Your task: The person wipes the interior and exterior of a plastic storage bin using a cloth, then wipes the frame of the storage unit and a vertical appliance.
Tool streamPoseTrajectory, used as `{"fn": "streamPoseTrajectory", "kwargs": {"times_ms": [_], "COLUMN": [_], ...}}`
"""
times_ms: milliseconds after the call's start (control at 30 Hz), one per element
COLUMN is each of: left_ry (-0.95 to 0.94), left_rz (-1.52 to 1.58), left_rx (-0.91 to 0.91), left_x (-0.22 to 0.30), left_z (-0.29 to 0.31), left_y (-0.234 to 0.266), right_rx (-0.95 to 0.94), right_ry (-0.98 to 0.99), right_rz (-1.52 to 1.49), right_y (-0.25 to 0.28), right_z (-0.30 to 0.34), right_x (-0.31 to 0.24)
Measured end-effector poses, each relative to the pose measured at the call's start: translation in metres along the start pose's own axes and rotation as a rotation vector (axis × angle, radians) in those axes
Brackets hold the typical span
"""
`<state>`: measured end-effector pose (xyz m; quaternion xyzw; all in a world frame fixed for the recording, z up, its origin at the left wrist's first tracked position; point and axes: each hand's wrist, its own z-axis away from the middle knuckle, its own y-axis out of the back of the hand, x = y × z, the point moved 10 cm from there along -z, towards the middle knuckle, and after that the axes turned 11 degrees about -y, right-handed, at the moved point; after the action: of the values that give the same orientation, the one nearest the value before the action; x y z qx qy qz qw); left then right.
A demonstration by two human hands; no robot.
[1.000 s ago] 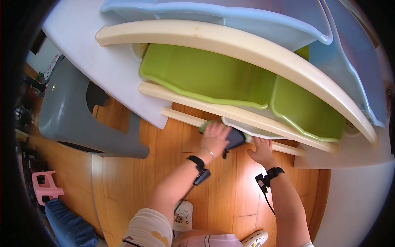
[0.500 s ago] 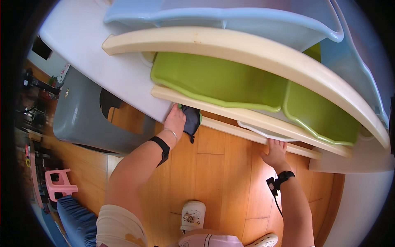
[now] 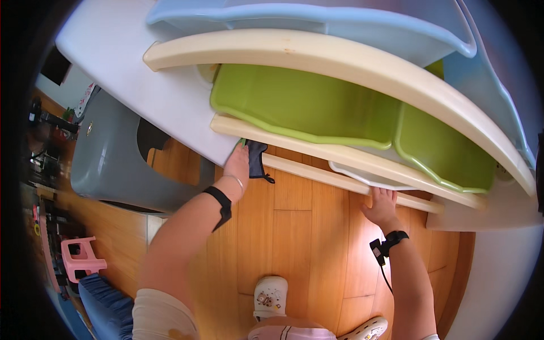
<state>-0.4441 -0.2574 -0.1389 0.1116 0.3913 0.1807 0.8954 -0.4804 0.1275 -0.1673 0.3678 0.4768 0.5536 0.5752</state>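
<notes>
My left hand (image 3: 237,167) is closed on a dark grey cloth (image 3: 257,161) with a green edge. It presses against the front edge of the storage rack's white side panel (image 3: 170,107), just below a cream rail (image 3: 317,148). A corner of the cloth with a small loop hangs free past my fingers. Over on the right, my right hand (image 3: 383,211) rests its outstretched fingers on the lowest cream rail (image 3: 317,177), beside the rim of a white bin (image 3: 368,182). The thumb stands apart; the fingertips are partly hidden.
Green bins (image 3: 306,139) sit in the rack, with blue bins (image 3: 323,17) above. Left of the rack stands a grey box with a large opening (image 3: 107,153). A pink stool (image 3: 83,258) is farther left on the wooden floor (image 3: 289,243). My clogs (image 3: 271,296) are below.
My left hand has shifted slightly up along the panel edge, and the cloth's loose corner has swung to the right. My right hand stays at the lowest rail.
</notes>
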Motion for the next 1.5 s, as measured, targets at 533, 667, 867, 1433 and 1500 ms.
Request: {"fn": "streamPoseTrajectory", "kwargs": {"times_ms": [533,667,867,1433,1500], "left_ry": [0.309,0.297,0.215,0.67,0.726], "left_rz": [0.61,0.639,0.485,0.249,0.17], "left_rx": [0.168,0.12,-0.013,0.663,0.623], "left_x": [-0.091,-0.082,-0.065,-0.149,-0.172], "left_z": [-0.046,-0.046,-0.022,0.197,0.191], "left_y": [0.012,0.01,0.018,0.072,0.079], "right_rx": [-0.019,-0.062,-0.107,0.0,-0.026], "right_ry": [-0.028,-0.055,-0.082,-0.001,-0.018], "right_rz": [-0.014,-0.002,0.08,-0.039,-0.028], "right_y": [0.004,-0.001,-0.003,-0.001,-0.002], "right_z": [0.004,0.002,0.002,0.004,0.004], "right_x": [-0.004,-0.003,-0.002,-0.002,0.001]}}
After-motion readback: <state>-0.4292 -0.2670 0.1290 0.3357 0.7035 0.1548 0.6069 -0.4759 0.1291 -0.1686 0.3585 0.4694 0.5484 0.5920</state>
